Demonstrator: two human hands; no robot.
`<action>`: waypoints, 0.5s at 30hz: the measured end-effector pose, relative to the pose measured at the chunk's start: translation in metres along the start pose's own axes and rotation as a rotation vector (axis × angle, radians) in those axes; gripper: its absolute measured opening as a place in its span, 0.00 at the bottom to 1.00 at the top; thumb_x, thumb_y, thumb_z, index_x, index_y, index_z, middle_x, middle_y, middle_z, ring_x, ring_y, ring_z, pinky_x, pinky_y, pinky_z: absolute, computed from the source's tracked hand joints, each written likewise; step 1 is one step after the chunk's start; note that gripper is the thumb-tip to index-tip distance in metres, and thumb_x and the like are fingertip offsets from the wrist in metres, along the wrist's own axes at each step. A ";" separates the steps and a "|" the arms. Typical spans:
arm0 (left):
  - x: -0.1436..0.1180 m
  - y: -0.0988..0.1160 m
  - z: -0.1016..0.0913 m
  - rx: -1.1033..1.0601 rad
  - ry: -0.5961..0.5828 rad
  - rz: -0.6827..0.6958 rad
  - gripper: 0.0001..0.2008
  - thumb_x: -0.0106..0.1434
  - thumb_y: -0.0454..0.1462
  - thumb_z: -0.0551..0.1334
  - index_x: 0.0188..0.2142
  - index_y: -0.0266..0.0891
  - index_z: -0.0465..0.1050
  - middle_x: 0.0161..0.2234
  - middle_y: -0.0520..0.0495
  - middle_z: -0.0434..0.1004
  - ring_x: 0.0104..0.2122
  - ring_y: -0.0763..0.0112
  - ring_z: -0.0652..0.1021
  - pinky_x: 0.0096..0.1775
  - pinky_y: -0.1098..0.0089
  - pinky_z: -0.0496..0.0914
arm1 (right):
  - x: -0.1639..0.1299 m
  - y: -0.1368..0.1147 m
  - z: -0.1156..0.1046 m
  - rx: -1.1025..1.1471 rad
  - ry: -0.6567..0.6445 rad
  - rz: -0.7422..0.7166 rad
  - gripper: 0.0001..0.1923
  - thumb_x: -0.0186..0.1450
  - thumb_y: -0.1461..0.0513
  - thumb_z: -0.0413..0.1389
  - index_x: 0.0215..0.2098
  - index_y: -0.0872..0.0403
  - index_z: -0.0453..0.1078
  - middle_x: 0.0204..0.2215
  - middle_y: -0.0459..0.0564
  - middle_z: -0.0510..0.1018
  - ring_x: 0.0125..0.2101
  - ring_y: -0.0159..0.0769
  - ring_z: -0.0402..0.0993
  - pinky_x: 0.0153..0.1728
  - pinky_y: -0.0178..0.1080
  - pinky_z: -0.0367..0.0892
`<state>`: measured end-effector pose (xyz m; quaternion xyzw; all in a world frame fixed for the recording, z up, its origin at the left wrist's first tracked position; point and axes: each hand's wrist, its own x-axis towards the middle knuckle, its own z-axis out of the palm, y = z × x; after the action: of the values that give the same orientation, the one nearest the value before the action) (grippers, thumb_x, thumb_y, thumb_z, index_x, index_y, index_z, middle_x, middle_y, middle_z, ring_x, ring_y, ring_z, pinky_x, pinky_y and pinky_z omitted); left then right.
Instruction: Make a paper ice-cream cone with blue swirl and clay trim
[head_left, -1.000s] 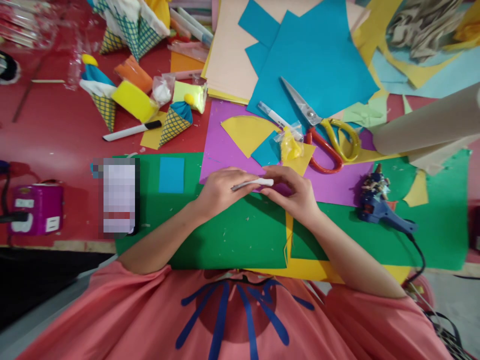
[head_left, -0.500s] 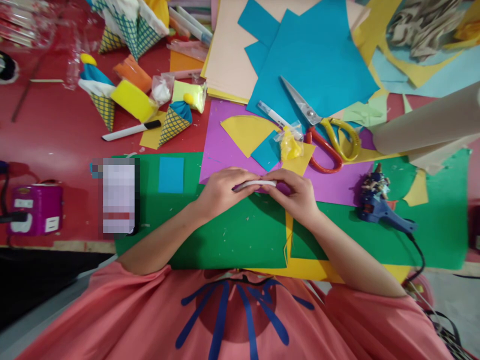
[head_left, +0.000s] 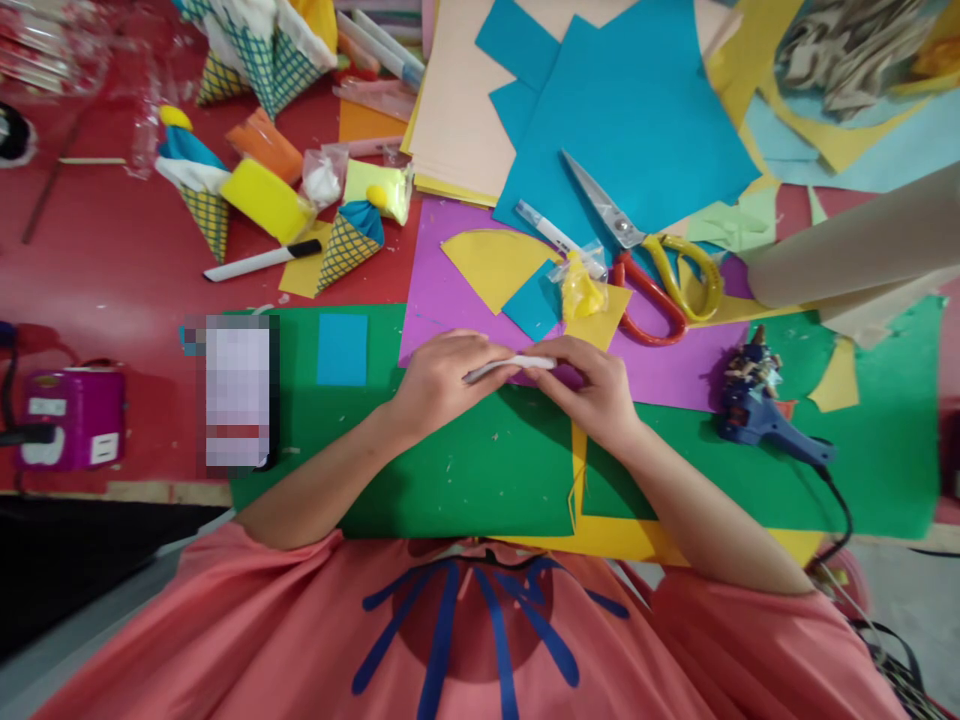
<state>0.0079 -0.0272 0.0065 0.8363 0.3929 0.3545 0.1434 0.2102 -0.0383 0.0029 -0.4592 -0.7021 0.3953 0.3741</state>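
Note:
My left hand (head_left: 441, 380) and my right hand (head_left: 592, 388) meet over the seam between a purple sheet (head_left: 675, 372) and a green sheet (head_left: 465, 470). Together they pinch a thin white strip (head_left: 511, 366), folded flat and held level between the fingertips. The left hand grips its left end, the right hand its right end. Just beyond the fingers lie a yellow half-round cutout (head_left: 491, 264), a small blue square (head_left: 534, 303) and a clear bag with something yellow inside (head_left: 580, 288).
Scissors with red and yellow handles (head_left: 649, 262) lie on a blue sheet (head_left: 637, 120). A blue glue gun (head_left: 757, 412) rests at right, cord trailing off the edge. Paper cones (head_left: 349, 243), a marker (head_left: 262, 261), a phone (head_left: 236, 392) and a purple device (head_left: 67, 416) sit at left.
The white strip bowed slightly half a second ago and now lies straight again. Both hands have stayed in place with only small finger movements.

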 end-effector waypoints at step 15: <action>0.003 0.003 -0.004 -0.075 -0.060 -0.055 0.06 0.63 0.37 0.62 0.38 0.36 0.74 0.29 0.49 0.80 0.27 0.75 0.76 0.32 0.73 0.69 | -0.001 -0.001 0.000 0.100 0.028 0.054 0.10 0.64 0.58 0.60 0.42 0.53 0.74 0.31 0.47 0.82 0.27 0.31 0.79 0.29 0.33 0.74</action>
<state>0.0079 -0.0275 0.0128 0.8294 0.3979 0.3397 0.1961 0.2099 -0.0391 0.0032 -0.4641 -0.6638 0.4333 0.3954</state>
